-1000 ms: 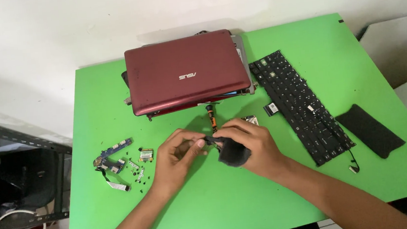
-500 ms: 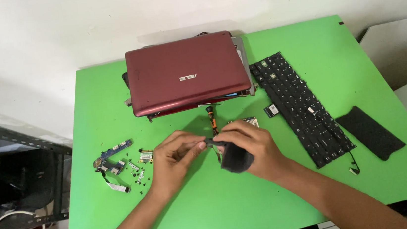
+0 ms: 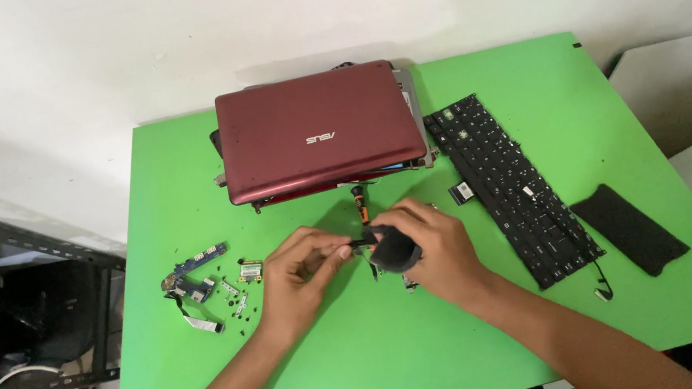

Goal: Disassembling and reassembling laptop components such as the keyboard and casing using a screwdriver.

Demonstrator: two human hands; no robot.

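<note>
I hold a small round black part, seemingly a fan or speaker unit, near the middle of the green table, just below the front edge of the closed dark red laptop. My right hand is wrapped around it from the right; my left hand pinches a thin black lead or tab at its left side. I judge it wise to keep the part steady and pull the lead gently, straight. An orange-tipped screwdriver lies just above. A detached black keyboard sits toward the right edge, small circuit boards toward the left. My fingers hide the part's underside; the joint is too small to read.
</note>
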